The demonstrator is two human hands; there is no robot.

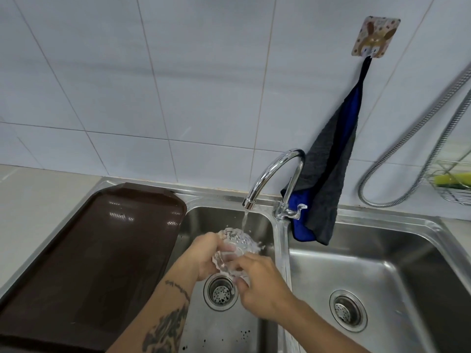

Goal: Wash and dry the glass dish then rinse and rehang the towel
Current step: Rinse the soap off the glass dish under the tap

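Gripping glass dish (235, 244) w/ both hands under tap (274, 179) | tray (89, 250) left | towel (328, 174) hung behind

We have one view only, from a head-worn wide-angle camera. We look forward and steeply down onto a double sink (377, 226), close in: both forearms enter from the bottom edge. The tiled wall (178, 85) fills the upper half, its lines bowed by the lens. The tap (277, 174) sits near centre, the tray (96, 250) at left.

White tiled wall (178, 85) behind a steel double sink (382, 250), grey counter (38, 212).
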